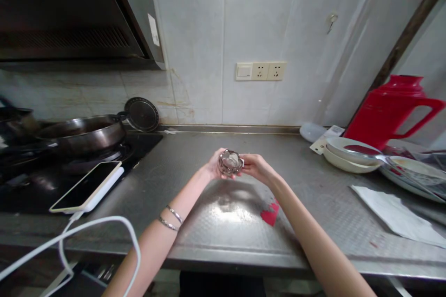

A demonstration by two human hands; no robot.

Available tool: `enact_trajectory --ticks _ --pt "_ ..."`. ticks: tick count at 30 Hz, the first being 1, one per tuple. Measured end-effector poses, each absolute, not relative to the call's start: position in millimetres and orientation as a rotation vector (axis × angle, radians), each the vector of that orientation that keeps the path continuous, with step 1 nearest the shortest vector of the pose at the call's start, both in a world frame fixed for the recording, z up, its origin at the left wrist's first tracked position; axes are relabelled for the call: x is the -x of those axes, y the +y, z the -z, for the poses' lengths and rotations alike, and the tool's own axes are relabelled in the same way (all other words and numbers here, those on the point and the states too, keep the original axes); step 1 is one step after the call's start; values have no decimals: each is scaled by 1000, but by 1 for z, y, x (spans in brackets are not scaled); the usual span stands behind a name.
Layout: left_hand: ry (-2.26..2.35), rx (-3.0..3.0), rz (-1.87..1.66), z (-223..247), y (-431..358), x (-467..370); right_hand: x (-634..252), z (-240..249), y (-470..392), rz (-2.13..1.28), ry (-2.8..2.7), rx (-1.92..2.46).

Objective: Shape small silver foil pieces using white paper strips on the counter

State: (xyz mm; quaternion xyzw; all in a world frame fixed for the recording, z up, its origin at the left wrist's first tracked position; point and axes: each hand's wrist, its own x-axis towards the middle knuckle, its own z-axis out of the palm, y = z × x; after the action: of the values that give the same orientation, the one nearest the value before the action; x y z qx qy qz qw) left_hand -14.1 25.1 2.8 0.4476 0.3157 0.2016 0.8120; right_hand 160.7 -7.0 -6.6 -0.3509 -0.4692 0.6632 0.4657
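Above the middle of the steel counter, a small round clear glass cup with a dark, wavy-looking rim is held with its open top toward me. My left hand is closed around its left side and underside. On the right, the curled fingers of my right hand press against the cup's side. A tiny white bit shows at those fingertips; whether it is a label or a loose piece I cannot tell. What lies inside the cup is too blurred to make out.
A red torn scrap lies on the counter. At left are a stove with a steel pan, a phone and a white cable. Stacked bowls, a white cloth and a red thermos jug stand right.
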Motion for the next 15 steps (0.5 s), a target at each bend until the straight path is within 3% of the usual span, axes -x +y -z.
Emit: enact_trajectory --ticks 8,15 --pt "569 -1001 -220 1 29 19 -163 -3 -17 -1704 -1271 805" --pt "591 -976 -239 0 24 22 -162 -3 -17 -1585 -1228 897"
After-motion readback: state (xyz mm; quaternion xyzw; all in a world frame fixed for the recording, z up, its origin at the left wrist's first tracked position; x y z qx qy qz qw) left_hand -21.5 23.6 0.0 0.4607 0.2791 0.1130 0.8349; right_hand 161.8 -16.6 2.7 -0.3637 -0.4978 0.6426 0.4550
